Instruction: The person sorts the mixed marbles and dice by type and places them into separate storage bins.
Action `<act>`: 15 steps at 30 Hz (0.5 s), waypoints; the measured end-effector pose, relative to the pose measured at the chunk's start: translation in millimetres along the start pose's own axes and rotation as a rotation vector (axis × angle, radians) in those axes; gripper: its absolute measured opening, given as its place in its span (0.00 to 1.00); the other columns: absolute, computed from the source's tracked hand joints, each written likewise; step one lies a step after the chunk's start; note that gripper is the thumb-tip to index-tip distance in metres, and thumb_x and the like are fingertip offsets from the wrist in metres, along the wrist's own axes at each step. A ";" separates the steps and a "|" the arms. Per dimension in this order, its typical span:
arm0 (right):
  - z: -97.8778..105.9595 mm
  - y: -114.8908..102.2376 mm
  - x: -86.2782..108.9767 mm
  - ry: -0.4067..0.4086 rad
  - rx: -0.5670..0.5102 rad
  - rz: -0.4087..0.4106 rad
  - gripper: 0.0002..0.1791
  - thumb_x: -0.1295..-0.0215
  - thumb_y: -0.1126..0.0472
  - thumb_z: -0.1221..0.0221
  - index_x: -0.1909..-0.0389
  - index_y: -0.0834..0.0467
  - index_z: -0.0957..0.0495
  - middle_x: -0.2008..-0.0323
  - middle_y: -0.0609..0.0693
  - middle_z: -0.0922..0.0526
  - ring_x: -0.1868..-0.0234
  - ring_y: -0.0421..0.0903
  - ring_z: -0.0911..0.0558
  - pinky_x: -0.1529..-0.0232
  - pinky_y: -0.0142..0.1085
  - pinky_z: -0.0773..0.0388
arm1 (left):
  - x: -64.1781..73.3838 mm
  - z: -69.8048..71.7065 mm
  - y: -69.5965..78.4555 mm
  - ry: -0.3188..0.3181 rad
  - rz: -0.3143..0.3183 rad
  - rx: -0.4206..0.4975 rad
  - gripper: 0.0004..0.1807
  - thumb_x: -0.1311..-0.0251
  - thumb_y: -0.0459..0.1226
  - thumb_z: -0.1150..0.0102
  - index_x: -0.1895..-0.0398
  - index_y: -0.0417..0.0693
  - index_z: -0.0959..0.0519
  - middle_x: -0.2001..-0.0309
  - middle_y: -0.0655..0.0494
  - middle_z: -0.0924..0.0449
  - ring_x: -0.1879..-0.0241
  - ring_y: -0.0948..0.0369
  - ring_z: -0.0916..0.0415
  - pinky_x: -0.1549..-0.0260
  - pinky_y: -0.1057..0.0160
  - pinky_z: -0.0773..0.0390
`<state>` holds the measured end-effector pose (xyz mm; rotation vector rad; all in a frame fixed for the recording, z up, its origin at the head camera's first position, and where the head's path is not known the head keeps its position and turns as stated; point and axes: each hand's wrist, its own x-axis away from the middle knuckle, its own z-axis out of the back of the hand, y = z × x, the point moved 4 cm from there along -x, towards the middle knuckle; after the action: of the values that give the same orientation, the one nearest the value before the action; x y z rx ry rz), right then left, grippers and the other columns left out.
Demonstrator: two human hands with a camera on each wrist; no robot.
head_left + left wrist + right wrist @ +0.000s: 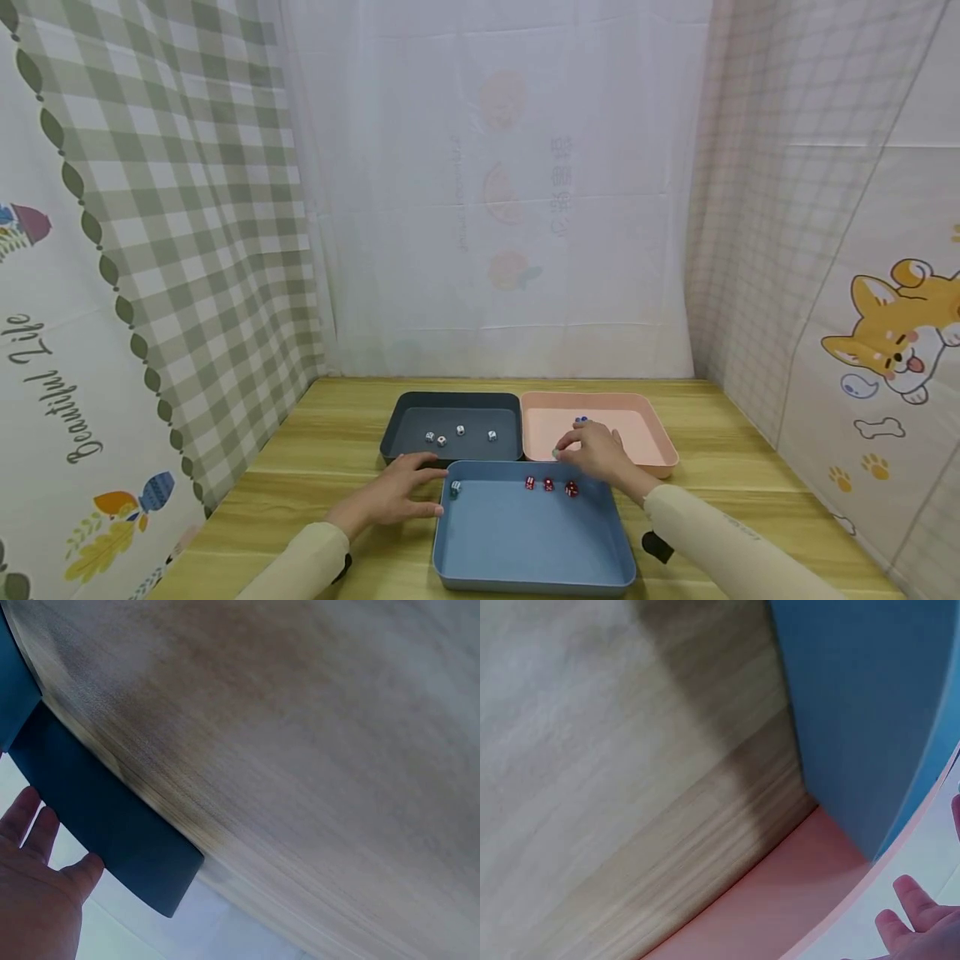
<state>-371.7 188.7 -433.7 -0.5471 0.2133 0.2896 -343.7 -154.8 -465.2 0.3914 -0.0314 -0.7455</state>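
Along the bottom of the head view, two cream sleeves (pixel 723 537) in from the lower corners, with a black band (pixel 657 547) below the right one. Under everything, a wood-grain table (pixel 255 508). At lower centre, a shallow blue tray (pixel 536 537). Left of it, the left hand (pixel 393 493), fingers extended and loose, fingertips just beside the tray's left rim; contact impossible to tell. In the left wrist view, same hand at lower left, fingers spread next to dark tray wall.

Inside the blue tray, a greenish die (pixel 455 490) near the upper left corner and a row of red dice (pixel 548 484) toward the upper right. Just above that row, the right hand (pixel 600 454), over the near part of the pink tray (pixel 633 404), fingers bent, pinching a small pale piece (pixel 556 453) at the tips; markings too small to read.

Farther up, left of centre, a dark tray (pixel 420 403) with four white dice (pixel 461 430) well inside; right beside it, the pink tray, with blue dice (pixel 581 420) just above the right hand. Farthest, at upper centre, a pale curtain (pixel 495 333).
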 end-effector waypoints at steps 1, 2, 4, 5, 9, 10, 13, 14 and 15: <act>0.8 1.6 -0.3 0.002 -0.002 -0.008 0.05 0.43 0.55 0.29 0.71 0.52 0.11 0.51 0.57 0.15 0.38 0.63 0.26 0.40 0.77 0.54 | 0.0 0.1 0.0 0.000 0.001 -0.001 0.36 0.38 0.59 0.39 0.33 0.48 0.26 0.30 0.39 0.38 0.31 0.41 0.41 0.34 0.34 0.47; 1.5 3.3 -0.6 0.002 -0.001 -0.016 0.05 0.43 0.54 0.30 0.71 0.52 0.11 0.51 0.57 0.15 0.39 0.63 0.26 0.40 0.77 0.54 | 0.0 0.3 -0.1 0.000 0.001 -0.002 0.36 0.38 0.59 0.39 0.33 0.48 0.26 0.31 0.39 0.38 0.31 0.41 0.41 0.34 0.34 0.47; 3.2 6.2 -1.0 0.004 0.001 -0.022 0.05 0.42 0.54 0.30 0.70 0.51 0.12 0.51 0.58 0.16 0.39 0.64 0.26 0.40 0.77 0.54 | 0.1 0.6 0.2 -0.001 0.001 -0.002 0.36 0.38 0.59 0.38 0.33 0.48 0.26 0.31 0.39 0.38 0.31 0.41 0.41 0.34 0.34 0.46; 4.1 7.9 -1.1 0.004 0.004 -0.027 0.04 0.41 0.55 0.30 0.70 0.51 0.12 0.50 0.58 0.16 0.39 0.64 0.26 0.40 0.77 0.54 | 0.2 0.6 0.1 -0.002 0.002 -0.002 0.36 0.38 0.59 0.38 0.33 0.48 0.26 0.31 0.39 0.38 0.31 0.41 0.41 0.34 0.34 0.46; 7.0 15.2 -1.6 0.010 0.014 -0.041 0.02 0.40 0.57 0.31 0.68 0.50 0.12 0.47 0.61 0.18 0.39 0.64 0.26 0.41 0.78 0.54 | 0.0 1.2 0.6 -0.002 -0.001 0.004 0.36 0.38 0.58 0.38 0.33 0.48 0.26 0.31 0.38 0.38 0.31 0.40 0.41 0.34 0.33 0.47; 7.8 17.2 -1.5 0.010 0.017 -0.046 0.02 0.40 0.57 0.32 0.68 0.50 0.12 0.47 0.61 0.18 0.39 0.64 0.26 0.41 0.77 0.54 | -0.1 1.2 0.6 -0.002 -0.001 0.006 0.36 0.38 0.58 0.38 0.33 0.48 0.26 0.30 0.38 0.38 0.31 0.40 0.41 0.34 0.33 0.47; 10.3 23.0 -1.0 0.005 0.016 -0.072 0.03 0.38 0.57 0.33 0.67 0.51 0.12 0.45 0.63 0.20 0.38 0.66 0.27 0.41 0.77 0.54 | -0.4 0.8 0.4 -0.003 -0.003 0.007 0.36 0.38 0.58 0.39 0.33 0.48 0.26 0.30 0.38 0.38 0.31 0.40 0.41 0.34 0.33 0.47; 11.4 25.1 -1.0 0.004 0.016 -0.079 0.04 0.38 0.56 0.33 0.67 0.51 0.12 0.44 0.64 0.20 0.38 0.66 0.28 0.41 0.77 0.54 | -0.5 0.7 0.3 -0.002 -0.005 0.008 0.36 0.38 0.58 0.39 0.33 0.48 0.26 0.31 0.37 0.38 0.31 0.40 0.41 0.34 0.33 0.47; 12.7 27.1 -1.0 0.002 0.018 -0.087 0.04 0.37 0.56 0.34 0.66 0.51 0.12 0.44 0.64 0.21 0.38 0.67 0.28 0.41 0.77 0.54 | -0.5 0.6 0.1 0.000 -0.006 0.007 0.36 0.38 0.58 0.39 0.33 0.48 0.26 0.31 0.37 0.38 0.31 0.40 0.41 0.34 0.33 0.47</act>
<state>-379.9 217.5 -435.7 -0.5374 0.1939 0.2027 -344.0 -154.6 -464.5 0.3985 -0.0328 -0.7515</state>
